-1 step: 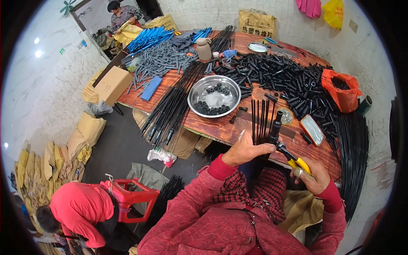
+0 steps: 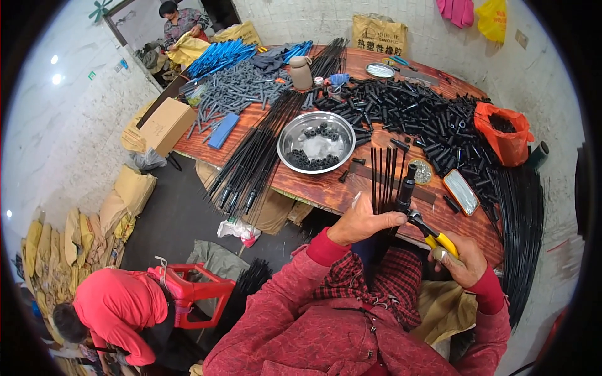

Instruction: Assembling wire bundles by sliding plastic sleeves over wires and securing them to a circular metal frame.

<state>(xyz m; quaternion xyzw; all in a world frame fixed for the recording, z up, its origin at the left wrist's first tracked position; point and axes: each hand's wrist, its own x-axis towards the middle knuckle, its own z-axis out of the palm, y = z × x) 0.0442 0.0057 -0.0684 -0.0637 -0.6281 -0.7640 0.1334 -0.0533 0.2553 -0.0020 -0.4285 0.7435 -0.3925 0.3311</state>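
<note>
My left hand (image 2: 367,219) is closed around several thin black rods (image 2: 384,178) that stand upright, its thumb pressed against a black tubular fitting (image 2: 407,187). My right hand (image 2: 463,258) grips pliers with yellow handles (image 2: 442,243). The dark jaws of the pliers meet the lower part of the fitting, just beside my left thumb; whether they bite on it is hard to make out. Beyond my hands, on the wooden table (image 2: 323,193), lie a small round dish of tiny metal parts (image 2: 421,170) and an orange-rimmed rectangular mirror (image 2: 461,192).
A steel bowl with black rings (image 2: 286,141) stands left of my hands. Black tubular parts (image 2: 407,106) are heaped behind, near an orange bag (image 2: 505,144). Long black rods (image 2: 257,150) overhang the table's edge. One person (image 2: 119,307) bends beside a red stool (image 2: 200,291); another (image 2: 182,26) works far left.
</note>
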